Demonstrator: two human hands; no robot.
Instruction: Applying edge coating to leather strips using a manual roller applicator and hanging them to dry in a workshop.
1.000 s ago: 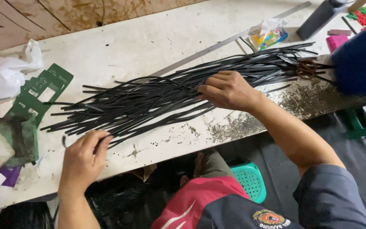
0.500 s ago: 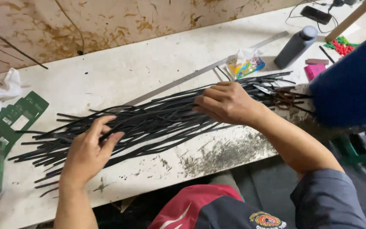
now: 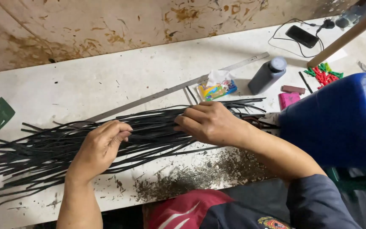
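Observation:
A long bundle of thin black strips lies across the white worktable, fanned out at its left end. My left hand rests on the middle of the bundle, with fingers curled around some strips. My right hand grips the strips further right, near their gathered end. Both hands lie about a hand's width apart on the same bundle.
A long metal ruler lies behind the strips. Beyond it sit a small colourful packet, a dark bottle, a pink block, red and green clips and a phone with cable. A blue container stands at the right. Dark crumbs cover the front edge.
My left hand has moved from the table's front edge up onto the bundle and closed on strips. The camera view has shifted right, and the hands have drawn closer together.

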